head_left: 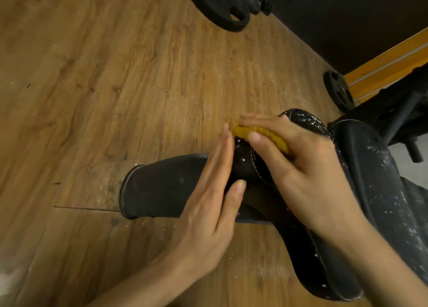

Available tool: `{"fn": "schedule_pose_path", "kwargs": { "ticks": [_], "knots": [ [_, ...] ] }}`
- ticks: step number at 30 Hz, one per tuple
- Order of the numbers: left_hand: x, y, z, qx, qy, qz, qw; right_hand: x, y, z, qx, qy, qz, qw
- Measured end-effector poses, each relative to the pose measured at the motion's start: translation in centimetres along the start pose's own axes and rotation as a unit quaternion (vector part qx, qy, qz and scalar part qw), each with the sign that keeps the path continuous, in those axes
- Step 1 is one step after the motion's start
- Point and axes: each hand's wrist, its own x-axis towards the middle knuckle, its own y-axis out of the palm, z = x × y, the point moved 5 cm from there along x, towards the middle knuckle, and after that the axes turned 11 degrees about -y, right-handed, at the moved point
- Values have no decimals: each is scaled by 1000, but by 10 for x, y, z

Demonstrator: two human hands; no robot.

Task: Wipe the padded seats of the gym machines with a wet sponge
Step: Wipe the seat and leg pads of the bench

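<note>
A black padded seat (166,186) of a gym machine, speckled with white spots, stretches from the centre to the lower right. My right hand (294,167) is shut on a yellow sponge (266,136) and presses it against the pad near its white stitched seam. My left hand (208,200) lies flat and open against the pad's left side, fingers straight and together, thumb resting on top. Most of the sponge is hidden under my fingers.
Wooden plank floor (92,86) surrounds the machine. A large black weight plate (220,5) lies at the top. A smaller plate (338,91) leans at the right by an orange frame bar (389,66) and a dark wall. The black metal machine frame (398,112) stands at the right.
</note>
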Motion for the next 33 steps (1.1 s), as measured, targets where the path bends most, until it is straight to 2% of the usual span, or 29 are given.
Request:
{"fn": "schedule_pose_path", "kwargs": {
  "ticks": [2,4,8,10,12,14,18,20,22,25,26,31,33],
  "knots": [
    [-5,2,6,-25,-33,-10,999,20,-1,-4,4,0,40,999],
    [-10,4,13,-63,-63,-10,996,4,-6,-2,-9,-12,65,998],
    [-13,8,18,-98,-71,-7,993,-34,-13,12,-23,-38,55,997],
    [-12,8,18,-105,-77,-6,991,-2,-6,11,-26,-9,77,997],
    [-14,8,17,-110,-78,-11,991,38,6,4,-65,53,158,984],
    [-18,8,14,-122,-86,-5,989,53,10,0,-119,72,193,971],
    [-21,5,15,-152,-86,13,984,-13,12,40,-213,-82,149,962],
    [-19,5,15,-166,-85,25,982,-34,20,46,-262,-116,164,944],
    [-18,4,13,-176,-88,29,980,-8,29,40,-299,-96,194,929],
    [-20,4,11,-180,-93,36,979,37,41,29,-351,4,252,902],
    [-20,5,11,-185,-93,42,977,35,41,28,-360,1,246,900],
    [-22,5,15,-204,-81,63,974,-47,27,47,-323,-126,192,918],
    [-22,6,16,-213,-85,60,972,-35,28,46,-334,-120,191,915]
  ]
}}
